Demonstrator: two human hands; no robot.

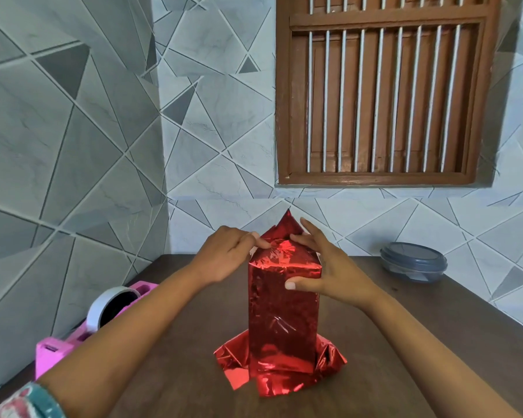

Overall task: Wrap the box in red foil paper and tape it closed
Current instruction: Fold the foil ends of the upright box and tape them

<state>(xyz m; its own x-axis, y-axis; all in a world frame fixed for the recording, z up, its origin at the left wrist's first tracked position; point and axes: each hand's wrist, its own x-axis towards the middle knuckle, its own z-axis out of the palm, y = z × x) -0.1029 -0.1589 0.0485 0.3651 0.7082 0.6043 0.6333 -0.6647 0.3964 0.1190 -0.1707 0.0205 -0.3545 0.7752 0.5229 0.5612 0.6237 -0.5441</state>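
A tall box wrapped in red foil paper (283, 309) stands upright on the brown table (420, 342). Loose foil splays out around its base, and a pointed foil flap (286, 226) sticks up behind its top. My left hand (228, 256) presses its fingertips on the folded foil at the top left edge. My right hand (323, 263) lies over the top right corner, fingers on the top fold and thumb flat against the front face. A pink tape dispenser (73, 336) with a white tape roll (109, 306) sits at the table's left edge, behind my left forearm.
A round grey lidded container (412, 260) sits at the table's back right. A tiled wall stands close behind the table, with a brown barred window (384, 89) above. The table's left edge runs diagonally past the dispenser.
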